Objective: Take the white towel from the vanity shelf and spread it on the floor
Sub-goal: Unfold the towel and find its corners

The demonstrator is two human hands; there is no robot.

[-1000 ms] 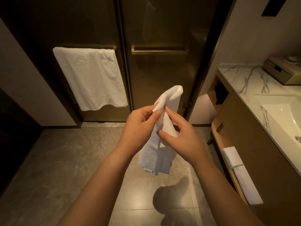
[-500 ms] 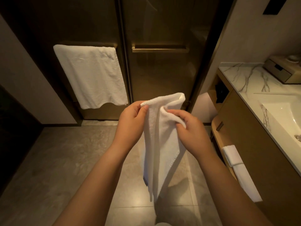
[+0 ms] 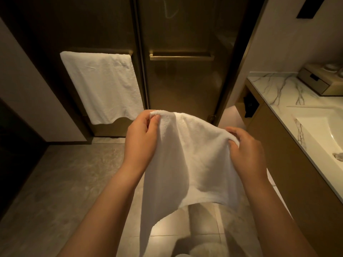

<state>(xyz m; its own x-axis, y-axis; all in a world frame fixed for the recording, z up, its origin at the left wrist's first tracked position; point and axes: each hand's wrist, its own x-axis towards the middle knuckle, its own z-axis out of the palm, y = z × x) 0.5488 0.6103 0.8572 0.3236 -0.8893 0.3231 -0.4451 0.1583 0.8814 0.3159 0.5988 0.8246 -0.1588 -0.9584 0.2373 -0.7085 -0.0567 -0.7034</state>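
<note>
**Towel held open in mid-air, floor below unobstructed**

The white towel [image 3: 187, 164] is held up by both hands above the tiled floor [image 3: 61, 182]; it is not on the floor. The top left corner is pinched by the left hand [image 3: 142, 140], thumb and fingertips closed on the hem. The top right edge is gripped by the right hand [image 3: 246, 151], fingers curled shut over a bunched fold. Both grips are fully closed on fabric.

Edges: the top hem is stretched between the hands, sloping down from left to right. The lower edge hangs loose and uneven, with a long tail drooping at lower left and a shorter curved hem at right. Whether the cloth is fully unfolded cannot be told.

Room to move:
- Left and centre floor is seen bare, open tile running back to the glass door [image 3: 181, 80].
- A second towel [image 3: 104, 86] is hung on the door bar at left, behind and well apart from the held one.
- An empty door handle bar [image 3: 181, 57] is seen to its right.
- The vanity cabinet [image 3: 289, 164] closes off the right side, near the right forearm; the marble counter [image 3: 274, 86], sink [image 3: 319, 130] and a tray box [image 3: 321, 80] sit above it.
- A pale shape at the bottom edge, under the towel, is blurred and cannot be identified.
</note>
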